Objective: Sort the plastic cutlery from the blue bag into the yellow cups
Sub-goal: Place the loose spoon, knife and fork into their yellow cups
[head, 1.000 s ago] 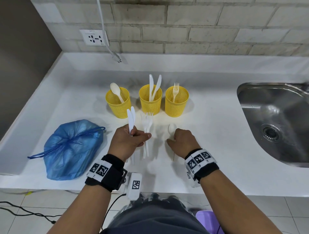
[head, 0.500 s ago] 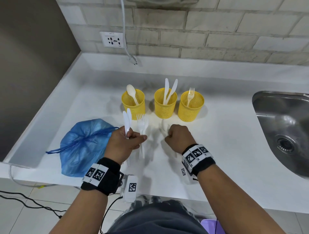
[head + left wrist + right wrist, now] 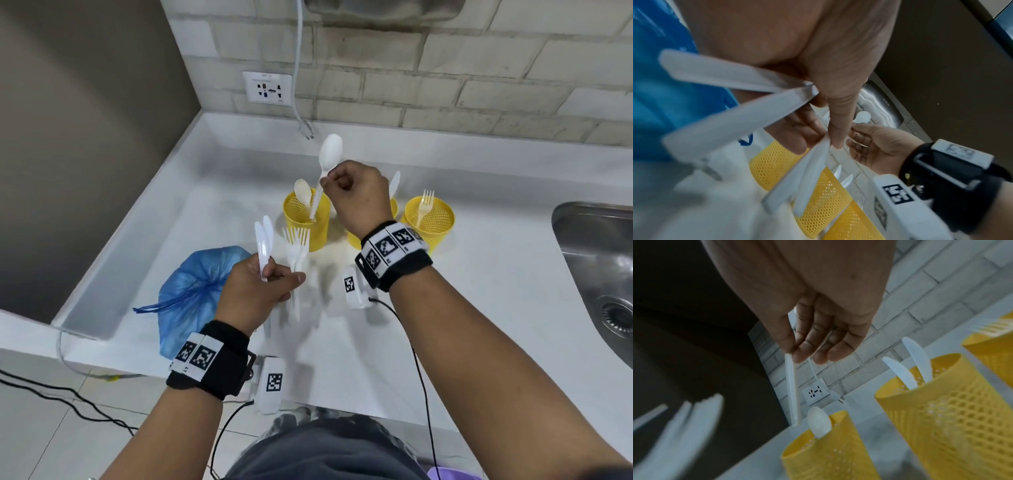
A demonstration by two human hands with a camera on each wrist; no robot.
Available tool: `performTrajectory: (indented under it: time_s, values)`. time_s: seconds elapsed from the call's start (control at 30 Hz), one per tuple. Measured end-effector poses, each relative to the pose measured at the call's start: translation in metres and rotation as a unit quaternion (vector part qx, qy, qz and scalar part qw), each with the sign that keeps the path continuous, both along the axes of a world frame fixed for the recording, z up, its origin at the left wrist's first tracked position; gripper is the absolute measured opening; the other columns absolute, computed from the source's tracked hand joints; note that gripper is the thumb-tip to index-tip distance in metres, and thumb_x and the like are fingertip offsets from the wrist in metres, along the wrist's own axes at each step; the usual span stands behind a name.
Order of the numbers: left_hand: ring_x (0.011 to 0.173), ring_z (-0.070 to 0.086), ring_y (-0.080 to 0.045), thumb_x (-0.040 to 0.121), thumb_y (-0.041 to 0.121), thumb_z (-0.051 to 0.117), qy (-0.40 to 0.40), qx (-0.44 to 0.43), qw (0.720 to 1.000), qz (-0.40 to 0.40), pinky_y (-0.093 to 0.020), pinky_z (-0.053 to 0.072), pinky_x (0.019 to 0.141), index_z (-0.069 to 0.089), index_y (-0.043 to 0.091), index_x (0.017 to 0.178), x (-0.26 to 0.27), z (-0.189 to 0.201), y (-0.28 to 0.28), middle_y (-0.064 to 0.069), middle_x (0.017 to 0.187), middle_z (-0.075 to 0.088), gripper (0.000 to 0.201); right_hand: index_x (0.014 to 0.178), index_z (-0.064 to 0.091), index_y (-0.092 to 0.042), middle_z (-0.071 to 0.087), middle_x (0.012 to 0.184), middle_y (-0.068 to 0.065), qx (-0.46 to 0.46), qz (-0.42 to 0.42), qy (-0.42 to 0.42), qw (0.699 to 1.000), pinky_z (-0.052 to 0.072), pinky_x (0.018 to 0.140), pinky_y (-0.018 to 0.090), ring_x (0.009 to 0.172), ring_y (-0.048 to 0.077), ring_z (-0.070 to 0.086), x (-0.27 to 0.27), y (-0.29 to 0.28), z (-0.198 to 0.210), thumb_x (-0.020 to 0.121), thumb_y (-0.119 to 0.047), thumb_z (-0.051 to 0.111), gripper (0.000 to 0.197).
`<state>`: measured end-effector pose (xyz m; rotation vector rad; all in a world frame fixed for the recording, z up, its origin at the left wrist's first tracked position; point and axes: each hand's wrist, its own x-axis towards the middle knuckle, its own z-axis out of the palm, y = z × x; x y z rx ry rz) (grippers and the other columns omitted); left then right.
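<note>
Three yellow mesh cups stand in a row on the white counter: the left cup holds a spoon, the middle cup holds two knives, the right cup holds a fork. My right hand pinches a white spoon by its handle, bowl up, with the handle's tip over the left cup's mouth. My left hand grips a bundle of white knives and forks, held upright in front of the cups. The blue bag lies tied at the left.
A steel sink is sunk into the counter at the right. A wall socket and a hanging white cord with a plug are behind the cups. A dark wall closes off the left side.
My right hand has lifted the spoon off the counter and carried it up and back over the left cup. The left hand still grips its bundle and has risen a little.
</note>
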<state>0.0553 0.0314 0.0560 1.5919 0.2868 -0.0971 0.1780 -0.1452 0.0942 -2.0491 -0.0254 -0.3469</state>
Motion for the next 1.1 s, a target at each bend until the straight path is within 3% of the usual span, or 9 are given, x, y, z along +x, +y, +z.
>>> performTrajectory:
  time_s: [0.17,0.3,0.47,0.57,0.7,0.83,1.0,1.07,1.1]
  values:
    - [0.071,0.056,-0.024,0.081,-0.004,0.08,-0.015,0.01,1.0,-0.008,-0.026,0.056,0.066,0.032,0.017,0.069,0.002,0.007,0.009,-0.015,0.079,0.062,0.054,0.087,0.074,-0.015,0.075,0.085,0.003,-0.114,0.013,0.052,0.992,0.05,0.075,0.025,0.081,0.02,0.067,0.02,0.014,-0.014,0.091,-0.022,0.07,0.009]
    - [0.073,0.057,-0.025,0.081,-0.004,0.081,-0.018,0.008,1.0,-0.014,-0.035,0.055,0.071,0.032,0.017,0.069,0.005,0.007,0.016,-0.013,0.076,0.063,0.054,0.086,0.072,-0.019,0.074,0.088,0.007,-0.179,0.018,0.083,0.98,0.056,0.082,0.041,0.092,0.033,0.066,0.026,0.024,-0.03,0.093,-0.028,0.063,0.014]
    - [0.071,0.059,-0.024,0.083,0.001,0.081,-0.018,0.022,0.999,-0.021,-0.034,0.057,0.073,0.033,0.016,0.069,0.006,0.007,0.022,-0.007,0.072,0.062,0.052,0.097,0.075,-0.014,0.073,0.099,0.01,-0.243,0.023,0.068,0.967,0.05,0.085,0.044,0.106,0.038,0.054,0.024,0.028,-0.042,0.098,-0.029,0.055,0.025]
    - [0.067,0.057,-0.019,0.085,0.0,0.078,-0.027,0.028,0.999,-0.023,-0.023,0.056,0.065,0.033,0.015,0.068,0.006,0.008,0.021,-0.005,0.069,0.055,0.051,0.104,0.07,-0.014,0.07,0.102,0.008,-0.198,0.007,0.056,0.979,0.048,0.091,0.048,0.102,0.036,0.061,0.019,0.029,-0.042,0.093,-0.034,0.051,0.03]
    - [0.057,0.052,-0.01,0.087,0.002,0.077,-0.036,0.046,0.997,-0.04,-0.016,0.049,0.059,0.031,0.016,0.066,0.008,0.01,0.019,-0.006,0.068,0.047,0.052,0.096,0.068,-0.012,0.066,0.097,0.007,-0.021,0.004,-0.012,1.0,0.049,0.091,0.048,0.092,0.025,0.061,-0.005,0.034,-0.026,0.095,-0.02,0.052,0.018]
    - [0.056,0.048,-0.012,0.087,0.003,0.076,-0.046,0.063,0.995,-0.06,-0.017,0.048,0.058,0.033,0.013,0.068,0.013,0.011,0.012,-0.004,0.066,0.045,0.049,0.095,0.07,-0.03,0.053,0.101,0.001,0.02,0.065,-0.042,0.997,0.046,0.097,0.044,0.097,0.019,0.058,-0.049,0.044,-0.014,0.091,-0.032,0.059,0.011]
    - [0.063,0.057,-0.018,0.083,0.011,0.078,-0.06,0.075,0.991,-0.093,-0.047,0.059,0.07,0.047,-0.011,0.081,0.019,0.011,0.001,-0.01,0.068,0.054,0.038,0.104,0.075,-0.03,0.047,0.111,0.001,-0.001,0.066,0.009,0.998,0.032,0.107,0.025,0.118,0.022,0.046,-0.078,0.037,-0.019,0.08,-0.058,0.058,0.041]
    - [0.06,0.057,-0.011,0.084,0.004,0.076,-0.067,0.088,0.988,-0.104,-0.035,0.057,0.064,0.058,0.0,0.077,0.019,0.012,-0.006,-0.001,0.064,0.057,0.02,0.103,0.076,-0.03,0.047,0.112,-0.001,0.008,0.061,0.022,0.998,0.037,0.103,0.027,0.12,0.019,0.044,-0.083,0.033,-0.021,0.077,-0.061,0.062,0.043]
    - [0.058,0.054,-0.006,0.086,-0.002,0.073,-0.071,0.093,0.987,-0.107,-0.027,0.053,0.062,0.061,0.014,0.072,0.019,0.014,-0.01,0.007,0.06,0.056,0.024,0.103,0.076,-0.031,0.047,0.113,-0.001,0.017,0.06,0.023,0.998,0.042,0.101,0.031,0.119,0.018,0.043,-0.085,0.031,-0.021,0.077,-0.06,0.065,0.041]
